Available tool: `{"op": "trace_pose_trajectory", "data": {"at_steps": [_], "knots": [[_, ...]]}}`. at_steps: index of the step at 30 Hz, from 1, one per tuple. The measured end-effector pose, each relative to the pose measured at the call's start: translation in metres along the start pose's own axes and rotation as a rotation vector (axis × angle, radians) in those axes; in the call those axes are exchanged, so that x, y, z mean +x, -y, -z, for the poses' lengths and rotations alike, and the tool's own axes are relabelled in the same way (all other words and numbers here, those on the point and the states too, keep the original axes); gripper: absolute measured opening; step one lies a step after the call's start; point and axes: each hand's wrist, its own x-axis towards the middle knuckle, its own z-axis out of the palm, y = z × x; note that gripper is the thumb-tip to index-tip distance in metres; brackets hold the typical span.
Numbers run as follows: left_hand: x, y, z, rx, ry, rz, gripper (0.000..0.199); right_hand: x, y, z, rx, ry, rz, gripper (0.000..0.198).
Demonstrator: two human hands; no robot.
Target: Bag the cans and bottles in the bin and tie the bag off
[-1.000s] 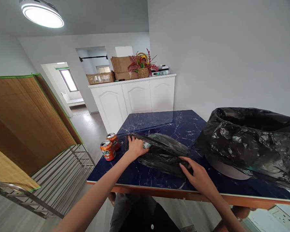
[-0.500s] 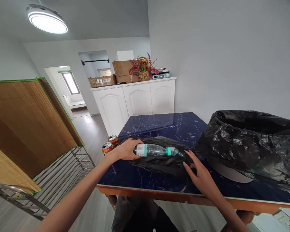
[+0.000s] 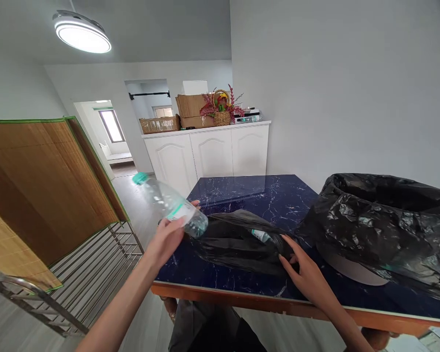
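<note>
A clear plastic bottle with a green cap is gripped near its base by my left hand. It is raised over the table's left edge, tilted with its cap up and to the left. Flat on the table lies a black plastic bag, its mouth open. Inside it shows a second bottle, mostly hidden by the bag. My right hand pinches the right side of this bag between thumb and fingers.
At the right, a bin lined with a black bag stands on the blue marbled table. A metal rack with a bamboo mat is at the left. Behind, boxes and a flower basket sit on a white cabinet.
My left hand has lifted the bottle out of the black bag, up and to the left, turning its cap leftward. The right hand keeps its place on the bag. The cans are now hidden.
</note>
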Motion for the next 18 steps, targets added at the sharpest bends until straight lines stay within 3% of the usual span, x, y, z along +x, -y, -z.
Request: {"op": "trace_pose_trajectory", "data": {"at_steps": [6,9,13,18], "knots": [[-0.027,-0.035,0.033,0.024,-0.393,-0.151,0.056,-0.001,-0.003,-0.001,-0.003,0.019,-0.015,0.067],[-0.055,-0.039,0.065,0.367,-0.530,-0.035,0.061,-0.002,-0.005,-0.001,-0.010,0.014,-0.023,0.068],[-0.088,-0.020,0.099,1.003,-0.493,0.184,0.066,-0.004,-0.007,-0.002,-0.015,0.029,-0.042,0.070],[-0.090,0.023,0.114,1.200,-0.412,0.249,0.069,-0.005,-0.008,-0.002,-0.035,0.052,-0.054,0.069]]}}
